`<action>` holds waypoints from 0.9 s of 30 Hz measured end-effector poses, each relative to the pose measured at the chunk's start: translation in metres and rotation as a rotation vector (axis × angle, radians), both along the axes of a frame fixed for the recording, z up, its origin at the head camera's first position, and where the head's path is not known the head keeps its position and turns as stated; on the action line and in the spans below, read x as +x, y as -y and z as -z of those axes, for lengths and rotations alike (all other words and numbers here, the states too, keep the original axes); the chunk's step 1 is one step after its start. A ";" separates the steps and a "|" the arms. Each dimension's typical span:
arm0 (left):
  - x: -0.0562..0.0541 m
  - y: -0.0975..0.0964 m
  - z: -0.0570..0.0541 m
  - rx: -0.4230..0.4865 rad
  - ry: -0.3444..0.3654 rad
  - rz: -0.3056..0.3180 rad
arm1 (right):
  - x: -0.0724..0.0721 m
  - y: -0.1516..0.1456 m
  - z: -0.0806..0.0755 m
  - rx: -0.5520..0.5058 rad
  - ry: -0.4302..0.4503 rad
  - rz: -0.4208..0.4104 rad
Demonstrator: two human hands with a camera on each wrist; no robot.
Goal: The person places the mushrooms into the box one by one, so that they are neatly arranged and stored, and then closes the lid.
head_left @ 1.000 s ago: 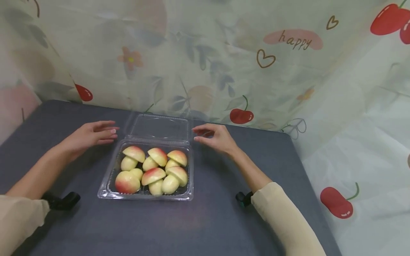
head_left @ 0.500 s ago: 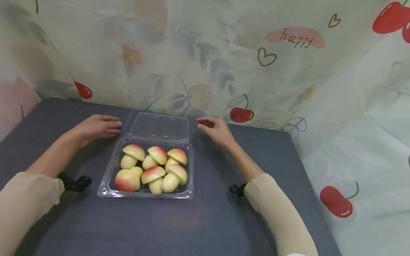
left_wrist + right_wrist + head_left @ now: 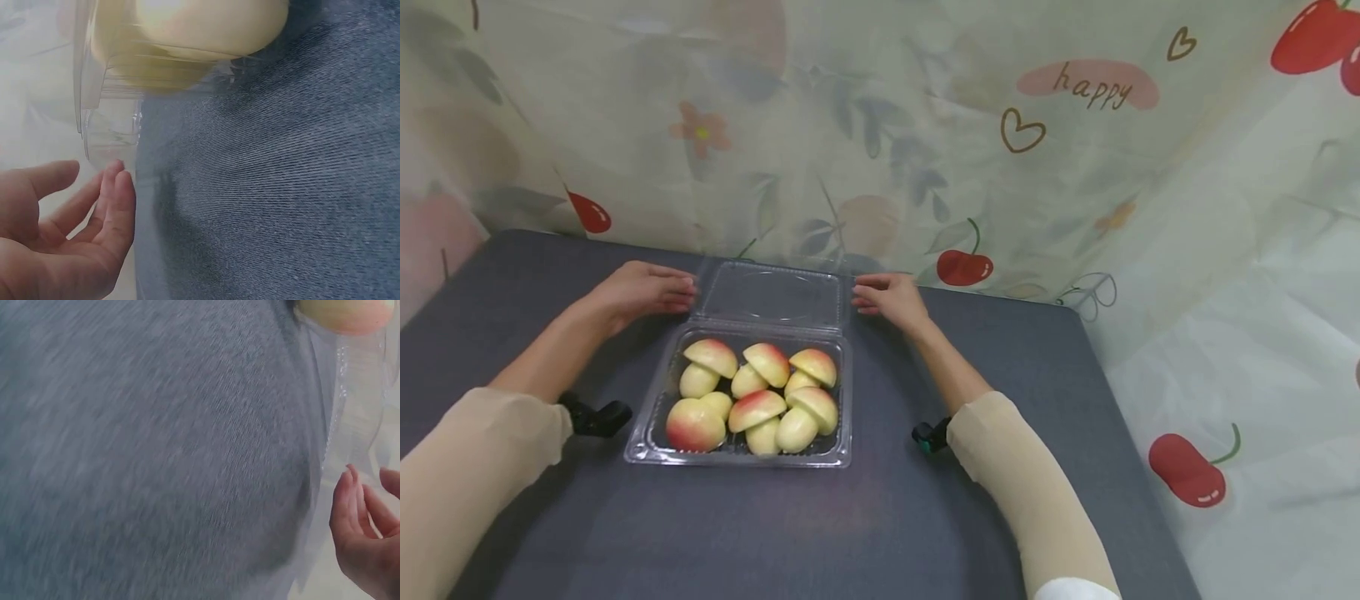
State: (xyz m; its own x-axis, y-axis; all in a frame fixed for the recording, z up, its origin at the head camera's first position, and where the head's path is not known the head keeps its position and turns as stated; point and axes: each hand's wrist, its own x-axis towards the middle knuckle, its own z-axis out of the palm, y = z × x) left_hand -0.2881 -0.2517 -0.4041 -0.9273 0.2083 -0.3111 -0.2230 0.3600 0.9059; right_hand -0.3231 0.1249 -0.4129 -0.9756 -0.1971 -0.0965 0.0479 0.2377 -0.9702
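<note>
A clear plastic clamshell box (image 3: 737, 460) lies on the dark cloth with its lid (image 3: 767, 296) folded back flat behind it. Inside sit several mushroom-shaped pieces (image 3: 757, 410), pale yellow with red-tinged caps. My left hand (image 3: 647, 293) is at the lid's left edge, fingers extended towards it. In the left wrist view its thumb stands apart from the fingers (image 3: 122, 215), with nothing between them. On the opposite side, my right hand (image 3: 891, 300) has its fingertips right by the lid's right edge. The right wrist view shows a gap between thumb and fingers (image 3: 342, 503) below the lid corner.
Dark grey cloth (image 3: 880, 525) covers the table. A printed curtain (image 3: 880, 125) hangs close behind its back edge, just past the lid, and another sheet (image 3: 1247, 333) borders the right side. Each wrist carries a black camera mount (image 3: 598, 417).
Both hands have moved inward to the lid's sides; the left went right and away from me, the right slightly back then left. The box and its contents have stayed put.
</note>
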 end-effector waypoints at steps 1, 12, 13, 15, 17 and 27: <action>-0.001 0.000 0.000 -0.001 -0.006 -0.014 | -0.001 0.001 0.001 -0.024 0.017 0.008; -0.002 -0.001 -0.001 -0.011 -0.023 -0.098 | -0.003 0.007 0.003 -0.121 0.065 0.085; -0.001 -0.001 -0.002 -0.018 -0.031 -0.098 | -0.003 0.007 0.002 -0.123 0.060 0.091; 0.000 -0.001 -0.004 -0.033 -0.052 -0.100 | -0.002 0.009 0.000 -0.133 0.044 0.105; 0.002 -0.001 -0.006 -0.043 -0.079 -0.095 | -0.002 0.011 -0.003 -0.147 0.028 0.116; 0.009 0.004 -0.015 0.010 -0.179 -0.094 | 0.001 0.016 -0.017 -0.144 -0.079 0.130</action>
